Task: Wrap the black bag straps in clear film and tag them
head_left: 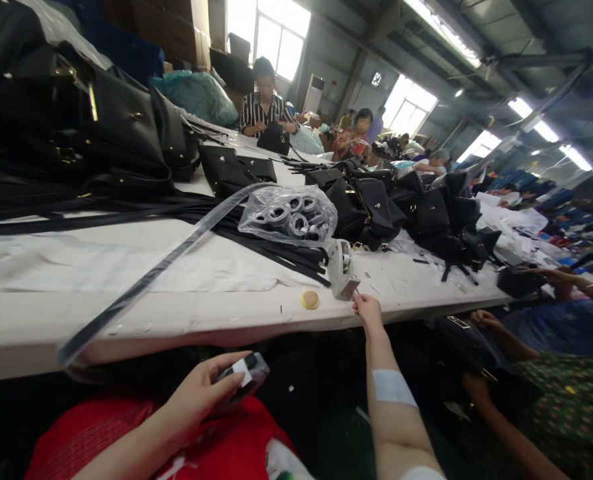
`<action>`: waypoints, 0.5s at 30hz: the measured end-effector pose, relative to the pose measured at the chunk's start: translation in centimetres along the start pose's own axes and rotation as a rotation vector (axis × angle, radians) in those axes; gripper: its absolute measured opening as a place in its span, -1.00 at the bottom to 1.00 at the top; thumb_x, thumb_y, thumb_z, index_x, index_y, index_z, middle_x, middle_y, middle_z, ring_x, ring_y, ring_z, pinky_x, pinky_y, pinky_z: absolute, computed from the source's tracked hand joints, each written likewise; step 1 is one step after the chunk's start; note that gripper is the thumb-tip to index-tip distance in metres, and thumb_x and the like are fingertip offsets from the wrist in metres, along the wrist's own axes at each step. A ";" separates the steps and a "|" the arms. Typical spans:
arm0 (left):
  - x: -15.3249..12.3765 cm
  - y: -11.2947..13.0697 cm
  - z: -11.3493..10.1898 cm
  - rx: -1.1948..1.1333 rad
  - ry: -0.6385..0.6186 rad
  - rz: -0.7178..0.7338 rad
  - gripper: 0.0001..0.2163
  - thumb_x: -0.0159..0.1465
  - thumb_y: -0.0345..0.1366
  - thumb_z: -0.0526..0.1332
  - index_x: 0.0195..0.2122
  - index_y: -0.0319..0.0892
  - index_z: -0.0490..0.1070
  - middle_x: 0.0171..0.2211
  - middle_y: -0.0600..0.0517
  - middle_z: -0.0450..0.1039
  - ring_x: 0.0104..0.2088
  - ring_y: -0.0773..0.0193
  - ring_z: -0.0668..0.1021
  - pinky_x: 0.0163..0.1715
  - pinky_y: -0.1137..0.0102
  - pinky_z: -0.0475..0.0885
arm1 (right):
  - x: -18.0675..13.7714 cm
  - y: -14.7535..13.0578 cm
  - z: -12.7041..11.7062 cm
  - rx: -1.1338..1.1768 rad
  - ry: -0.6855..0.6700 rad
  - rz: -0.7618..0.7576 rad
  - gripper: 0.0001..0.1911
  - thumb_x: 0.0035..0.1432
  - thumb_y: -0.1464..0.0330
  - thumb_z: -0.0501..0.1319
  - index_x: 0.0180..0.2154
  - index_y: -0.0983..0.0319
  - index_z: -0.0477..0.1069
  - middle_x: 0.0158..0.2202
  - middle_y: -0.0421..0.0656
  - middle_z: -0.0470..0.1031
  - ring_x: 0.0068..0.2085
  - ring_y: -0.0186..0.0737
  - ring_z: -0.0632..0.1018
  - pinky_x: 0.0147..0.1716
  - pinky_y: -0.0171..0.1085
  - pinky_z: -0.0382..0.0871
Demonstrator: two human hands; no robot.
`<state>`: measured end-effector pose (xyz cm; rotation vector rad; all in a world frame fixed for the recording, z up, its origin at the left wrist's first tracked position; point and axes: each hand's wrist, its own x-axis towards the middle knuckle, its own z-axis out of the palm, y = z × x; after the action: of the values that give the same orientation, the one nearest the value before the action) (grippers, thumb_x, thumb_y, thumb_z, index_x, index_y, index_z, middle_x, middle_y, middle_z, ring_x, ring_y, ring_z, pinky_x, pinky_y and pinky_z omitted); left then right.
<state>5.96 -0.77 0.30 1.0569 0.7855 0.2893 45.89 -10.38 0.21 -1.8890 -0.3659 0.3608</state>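
My left hand (203, 390) is below the table edge, fingers closed on the end of a long black strap (146, 280) wrapped in clear film; the strap runs up across the white table (176, 313) toward a clear bag of rings (291, 215). My right hand (367, 312) reaches to the table's front edge, fingertips touching a small grey-white box-like object (342, 270). A white patch sits on that forearm. A small round yellow piece (309, 300) lies just left of the right hand.
Black handbags (101, 127) are piled at the left, more bags (426, 213) at the right, with a bundle of black straps (256, 240) between. A co-worker's hands (483, 320) work at my right. Other people sit at the far end.
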 end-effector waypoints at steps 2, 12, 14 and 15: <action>-0.3 0.3 0.0 -0.008 0.071 0.044 -0.41 -0.09 -0.01 0.46 -0.06 -0.24 0.54 -0.10 -0.14 0.59 -0.10 -0.02 0.58 -0.12 0.30 0.49 | -1.7 -0.6 0.7 -0.008 -0.028 -0.017 -0.58 -0.15 0.03 0.33 -0.58 0.28 0.43 -0.77 -0.27 0.30 -0.72 -0.37 0.30 -0.67 -0.34 0.20; -1.2 0.4 -0.5 0.059 0.243 0.255 -0.49 0.07 -0.13 0.37 0.01 -0.32 0.47 -0.05 -0.19 0.55 -0.06 0.00 0.57 -0.02 0.22 0.44 | -21.9 -6.4 10.6 0.226 -0.945 -0.121 -0.72 0.15 0.15 0.25 -0.35 0.25 0.52 -0.65 -0.27 0.42 -0.61 -0.37 0.39 -0.54 -0.35 0.32; -1.5 0.3 -0.7 0.068 0.254 0.273 -0.49 0.09 -0.15 0.36 0.03 -0.32 0.45 -0.04 -0.19 0.55 -0.06 0.00 0.56 -0.05 0.24 0.46 | -23.3 -6.6 11.6 0.248 -1.012 -0.075 -0.72 0.14 0.15 0.26 -0.36 0.25 0.51 -0.65 -0.27 0.41 -0.61 -0.39 0.38 -0.54 -0.36 0.31; -1.6 0.3 -0.9 0.066 0.260 0.280 -0.49 0.10 -0.16 0.36 0.04 -0.32 0.45 -0.05 -0.19 0.55 -0.06 0.00 0.57 -0.07 0.25 0.47 | -23.5 -6.5 12.0 0.250 -1.030 -0.051 -0.72 0.13 0.14 0.27 -0.37 0.25 0.51 -0.66 -0.28 0.41 -0.62 -0.39 0.38 -0.55 -0.36 0.30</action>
<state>4.26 -0.98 1.08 1.2081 0.8826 0.6530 19.10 -8.00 4.04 -1.3166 -0.9874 1.2794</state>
